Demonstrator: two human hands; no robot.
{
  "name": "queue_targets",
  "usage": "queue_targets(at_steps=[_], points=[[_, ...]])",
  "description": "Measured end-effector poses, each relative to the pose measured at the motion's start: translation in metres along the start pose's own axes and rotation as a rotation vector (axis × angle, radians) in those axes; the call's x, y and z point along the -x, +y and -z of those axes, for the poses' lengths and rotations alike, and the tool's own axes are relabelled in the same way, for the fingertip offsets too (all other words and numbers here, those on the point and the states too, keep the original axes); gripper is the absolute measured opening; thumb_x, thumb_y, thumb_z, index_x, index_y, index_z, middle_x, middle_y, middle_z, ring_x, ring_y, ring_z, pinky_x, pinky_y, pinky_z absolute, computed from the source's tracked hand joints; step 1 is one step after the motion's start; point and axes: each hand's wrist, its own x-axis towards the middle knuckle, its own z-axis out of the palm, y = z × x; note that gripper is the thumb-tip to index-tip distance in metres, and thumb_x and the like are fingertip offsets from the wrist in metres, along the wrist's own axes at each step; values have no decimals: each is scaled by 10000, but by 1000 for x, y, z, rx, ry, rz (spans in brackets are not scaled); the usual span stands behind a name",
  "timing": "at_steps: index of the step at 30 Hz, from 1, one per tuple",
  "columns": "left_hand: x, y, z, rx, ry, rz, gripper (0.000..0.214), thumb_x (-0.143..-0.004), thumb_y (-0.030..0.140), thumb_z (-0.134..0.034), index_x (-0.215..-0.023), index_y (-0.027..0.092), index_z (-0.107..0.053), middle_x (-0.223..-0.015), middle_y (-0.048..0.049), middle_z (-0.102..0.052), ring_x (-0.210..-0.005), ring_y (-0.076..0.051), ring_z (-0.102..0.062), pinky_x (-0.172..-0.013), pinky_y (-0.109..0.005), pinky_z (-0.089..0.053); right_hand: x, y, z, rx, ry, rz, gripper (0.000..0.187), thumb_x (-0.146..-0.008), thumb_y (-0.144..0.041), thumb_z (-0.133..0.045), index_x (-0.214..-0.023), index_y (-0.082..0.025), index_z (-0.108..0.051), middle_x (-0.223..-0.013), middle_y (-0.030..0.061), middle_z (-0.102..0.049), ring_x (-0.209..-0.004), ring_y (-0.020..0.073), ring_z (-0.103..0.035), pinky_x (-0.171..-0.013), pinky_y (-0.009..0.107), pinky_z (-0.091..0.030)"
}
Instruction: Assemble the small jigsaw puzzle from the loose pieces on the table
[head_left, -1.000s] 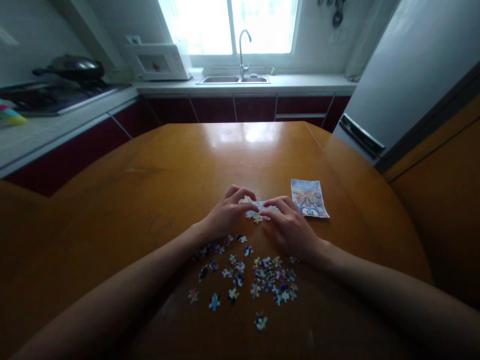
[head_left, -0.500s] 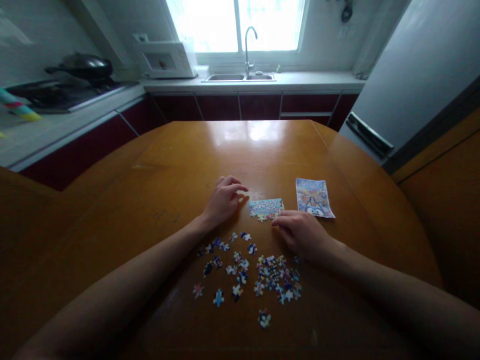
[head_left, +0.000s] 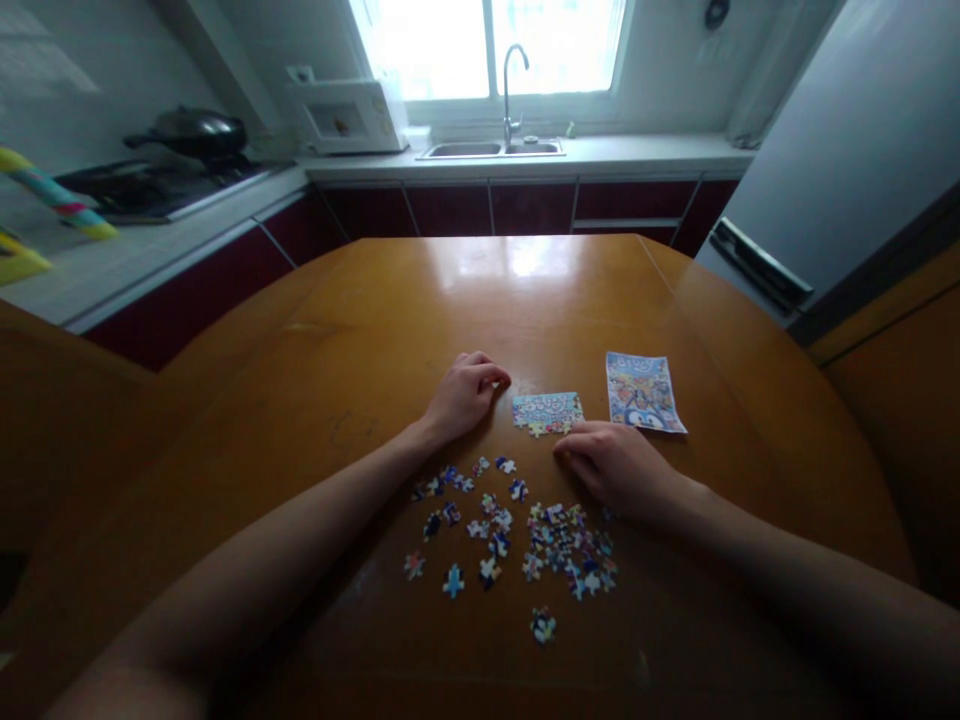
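A partly joined jigsaw puzzle (head_left: pixel 547 408), pale blue on top with a jagged lower edge, lies flat on the table between my hands. Just left of it, my left hand (head_left: pixel 466 395) rests with thumb and index finger pinched together; whether anything is between them cannot be made out. My right hand (head_left: pixel 622 463) is by the puzzle's lower right corner, its fingers curled and pressed together, their grip hidden. Nearer to me lie a dense pile of loose puzzle pieces (head_left: pixel 566 545) and several scattered pieces (head_left: pixel 491 515). One blue piece (head_left: pixel 453 581) sits apart at the front.
Right of the puzzle lies a printed picture sheet (head_left: pixel 643 390). All this is on a brown wooden table (head_left: pixel 420 300). Beyond stand a counter with a sink (head_left: pixel 465 150), a microwave (head_left: pixel 349 115), a stove with a black pan (head_left: pixel 199 135), and a fridge (head_left: pixel 840 150) at right.
The view has shifted slightly, so everything sits a little further right. My left thumb and fingers have closed together from a looser, spread pose. My right hand stays by the puzzle corner.
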Motion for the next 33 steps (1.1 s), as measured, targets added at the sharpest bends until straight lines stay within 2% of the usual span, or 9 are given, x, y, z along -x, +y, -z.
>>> queue_targets(at_steps=[33], points=[[-2, 3, 2, -4, -20, 35, 190, -861, 135, -569, -858, 215, -741, -892, -48, -653, -924, -204, -562, -866, -370, -471, -1, 0, 0, -3, -25, -9, 247, -891, -135, -483, -900, -206, -719, -887, 57, -707, -806, 169, -628, -722, 300, -449]])
